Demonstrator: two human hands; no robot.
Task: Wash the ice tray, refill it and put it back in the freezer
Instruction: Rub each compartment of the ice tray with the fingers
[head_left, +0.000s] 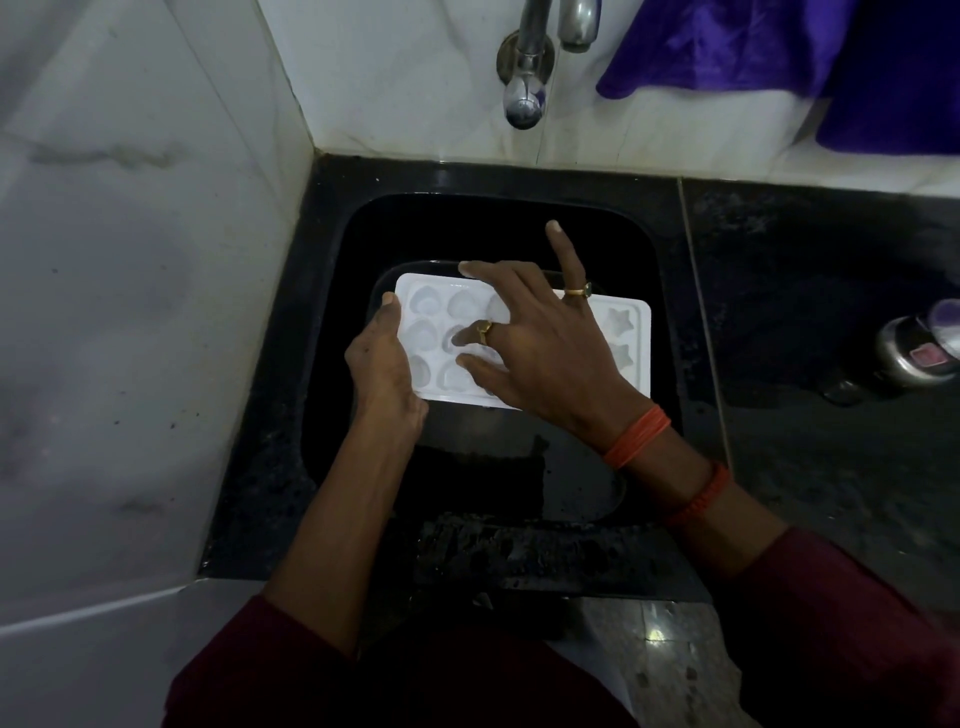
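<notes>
So the white plastic ice tray with heart and star shaped moulds (434, 338) is sitting low inside the black square sink (644, 249), roughly level, moulds facing up. The left hand (382, 364) grips the tray's left short edge, thumb hooked over the top rim and the rest of the fingers underneath where I can't see them. The right hand (545, 353) is spread wide and flat over the middle of the tray, with a couple of fingertips (460, 338) poking into the heart moulds and one finger sticking up off the tray. There are gold rings on that hand and orange thread bands (636, 436) round the wrist.

The chrome metal tap (524, 83) hangs above the sink's back edge. A purple cloth (753, 57) hangs top right, and a small steel container (909, 358) is on the black counter to the right.
</notes>
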